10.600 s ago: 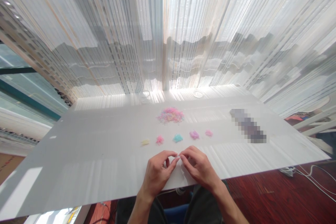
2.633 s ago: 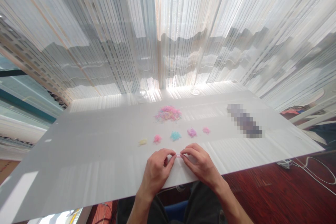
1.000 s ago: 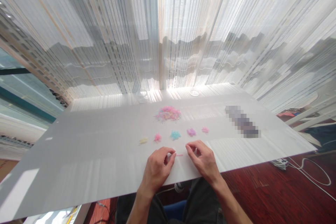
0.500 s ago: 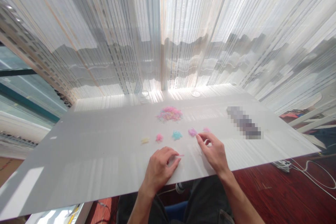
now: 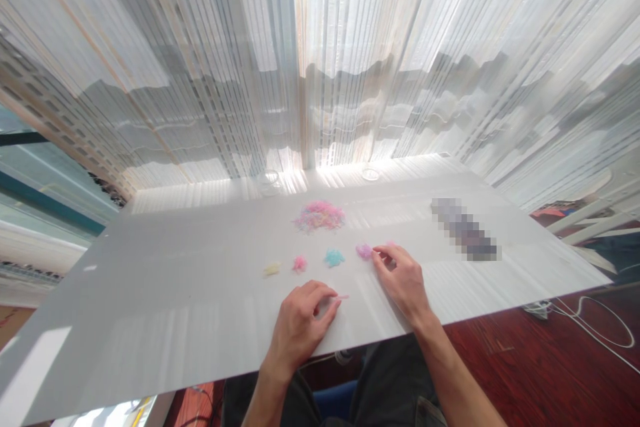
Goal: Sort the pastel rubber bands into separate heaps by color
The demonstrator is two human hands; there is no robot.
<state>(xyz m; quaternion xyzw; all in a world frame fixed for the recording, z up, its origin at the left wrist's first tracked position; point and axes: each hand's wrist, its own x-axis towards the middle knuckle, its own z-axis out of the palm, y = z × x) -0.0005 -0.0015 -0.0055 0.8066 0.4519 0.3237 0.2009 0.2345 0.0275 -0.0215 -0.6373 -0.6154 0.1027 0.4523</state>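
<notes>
My left hand rests near the table's front edge, thumb and forefinger pinching a thin pink strip that sticks out to the right. Beside the small purple pile, the fingertips of my right hand are drawn together; whatever they hold is too small to make out. A pink pile is partly hidden behind that hand. To the left lie a turquoise pile, a deeper pink pile and a yellow pile. Behind them spreads a larger heap of mixed colours.
The white table reaches back to a striped sheer curtain. Two clear round containers stand along its far edge. A blurred-out object lies at the right. White cables trail over the red-brown floor.
The view has shifted slightly. My right hand's thumb and forefinger have come closer together beside the purple pile. My left hand keeps its place with the pink strip, its fingertips nearer each other.
</notes>
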